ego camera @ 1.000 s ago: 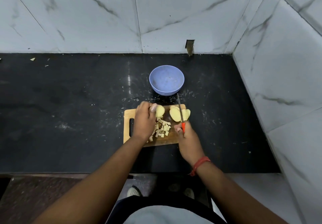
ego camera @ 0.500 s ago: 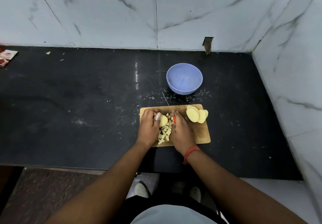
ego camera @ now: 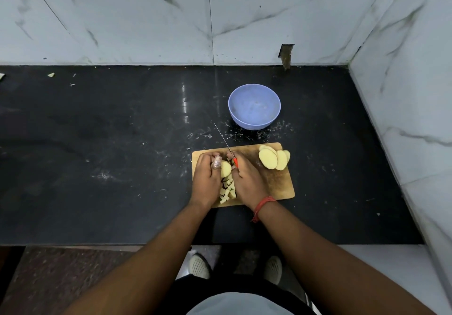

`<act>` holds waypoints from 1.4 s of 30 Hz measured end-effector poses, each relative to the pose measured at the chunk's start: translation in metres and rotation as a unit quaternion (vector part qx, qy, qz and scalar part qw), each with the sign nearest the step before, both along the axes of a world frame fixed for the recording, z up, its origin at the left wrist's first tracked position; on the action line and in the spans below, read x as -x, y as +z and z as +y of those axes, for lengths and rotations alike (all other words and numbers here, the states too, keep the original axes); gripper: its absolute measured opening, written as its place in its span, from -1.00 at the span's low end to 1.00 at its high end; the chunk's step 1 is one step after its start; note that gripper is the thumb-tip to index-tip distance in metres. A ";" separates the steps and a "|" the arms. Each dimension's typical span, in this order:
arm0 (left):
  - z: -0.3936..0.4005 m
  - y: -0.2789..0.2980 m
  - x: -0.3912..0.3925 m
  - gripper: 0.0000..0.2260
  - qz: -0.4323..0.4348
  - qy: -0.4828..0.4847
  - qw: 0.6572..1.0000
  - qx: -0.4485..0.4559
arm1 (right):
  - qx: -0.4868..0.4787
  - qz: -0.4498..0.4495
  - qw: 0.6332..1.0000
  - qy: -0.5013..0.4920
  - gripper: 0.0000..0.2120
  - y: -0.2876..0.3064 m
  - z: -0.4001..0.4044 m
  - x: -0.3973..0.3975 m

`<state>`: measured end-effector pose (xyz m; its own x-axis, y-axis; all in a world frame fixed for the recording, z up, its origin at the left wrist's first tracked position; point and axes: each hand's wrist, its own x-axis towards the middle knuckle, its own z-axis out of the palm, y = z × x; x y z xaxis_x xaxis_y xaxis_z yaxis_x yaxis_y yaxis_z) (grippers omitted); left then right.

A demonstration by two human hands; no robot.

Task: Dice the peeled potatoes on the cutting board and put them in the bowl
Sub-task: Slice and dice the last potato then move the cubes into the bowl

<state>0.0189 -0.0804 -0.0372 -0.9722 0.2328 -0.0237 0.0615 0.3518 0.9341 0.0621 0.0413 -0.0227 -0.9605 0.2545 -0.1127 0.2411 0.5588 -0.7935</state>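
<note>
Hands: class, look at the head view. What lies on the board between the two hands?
In the head view, a potato piece and diced cubes lie between the left hand and right hand.

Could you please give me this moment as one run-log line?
stage: dicing | left hand: holds potato | right hand: grips knife | board: dice, slices | bowl: empty

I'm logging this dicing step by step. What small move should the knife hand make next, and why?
Probably bring the knife down through the potato piece that the left hand holds. The right hand grips the handle with the blade raised, cubes lie below, and the bowl has no potato in it.
</note>
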 end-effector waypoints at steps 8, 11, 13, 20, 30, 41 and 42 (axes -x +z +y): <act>0.006 0.005 -0.001 -0.81 0.047 0.027 0.998 0.021 | 0.061 0.132 0.975 -0.167 -0.67 0.027 0.053 -0.023; 0.016 0.010 -0.005 -0.74 0.104 -0.017 0.993 0.051 | -0.050 0.129 0.966 -0.220 -0.68 0.014 0.082 -0.028; 0.027 0.013 -0.012 -0.65 0.118 -0.061 0.989 0.070 | -0.051 0.082 0.978 -0.185 -0.68 0.004 0.084 -0.026; 0.037 0.002 -0.038 -0.57 0.253 -0.236 0.926 0.148 | -0.111 0.075 0.989 -0.069 -0.65 -0.012 0.068 0.005; 0.045 -0.018 -0.025 -0.72 0.424 -0.338 0.803 0.248 | 0.043 0.071 0.984 -0.159 -0.70 0.015 0.092 -0.013; 0.041 -0.017 -0.017 -0.67 0.394 -0.240 0.852 0.247 | 0.046 0.075 0.979 -0.182 -0.79 0.020 0.086 -0.059; 0.045 -0.014 -0.019 -0.67 0.381 -0.226 0.861 0.249 | 0.059 0.068 0.980 -0.178 -0.80 0.017 0.085 -0.061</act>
<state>0.0381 -0.0352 -0.0515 -0.5622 0.7369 0.3754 0.8259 0.4762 0.3020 0.1233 0.1262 -0.0055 -0.8211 0.5695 -0.0382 0.2912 0.3605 -0.8861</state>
